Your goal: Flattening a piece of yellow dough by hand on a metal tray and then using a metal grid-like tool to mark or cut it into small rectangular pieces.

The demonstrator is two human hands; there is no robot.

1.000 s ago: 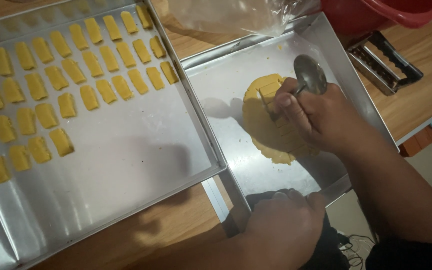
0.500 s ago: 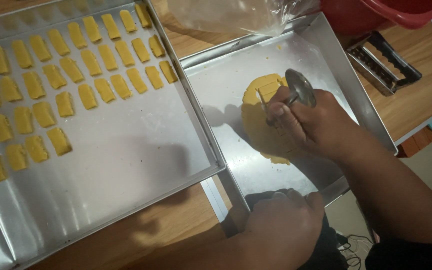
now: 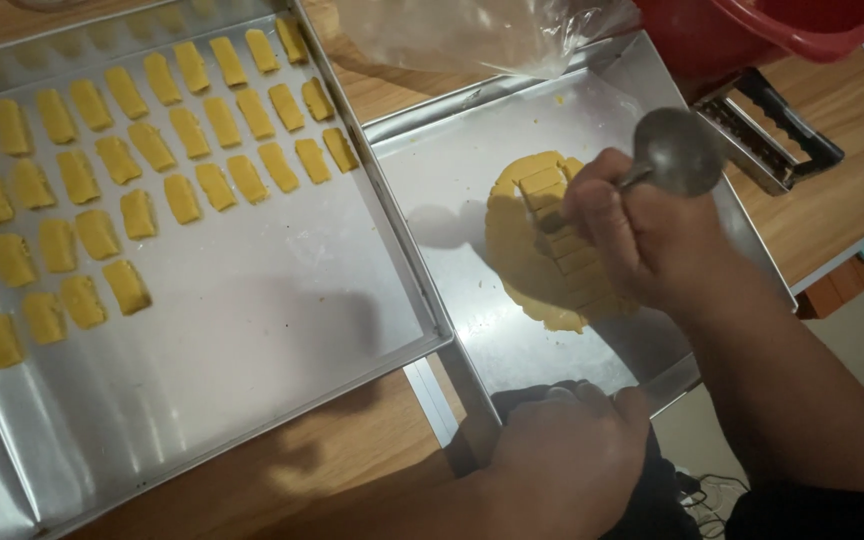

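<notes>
Wooden tabletop (image 3: 252, 490) carries two metal trays side by side: a big tray (image 3: 252, 330) on the person's left, partly filled with rows of small yellow pieces (image 3: 152, 150), and a smaller tray (image 3: 472, 190) on the right holding a flat sheet of yellow dough (image 3: 517, 250). The right hand (image 3: 652, 235) sits directly over the dough's right half, fingers closed around the handle of a spoon (image 3: 677, 150) whose bowl points up and away, toward the far right; the handle end meets the dough among the cut strips (image 3: 557, 215). These strips form a column running from the far edge of the dough toward the person, each strip lying crosswise to that line. The uncut part of the dough lies to the left of the hand, toward the big tray. The left hand (image 3: 562, 465) is curled shut on the near rim of the smaller tray, well apart from the dough, so the right hand is plainly the nearer one. Beyond the trays are a clear plastic bag (image 3: 472, 35), a red bowl (image 3: 752, 30) and a metal cutter (image 3: 767, 130) on the wood.
</notes>
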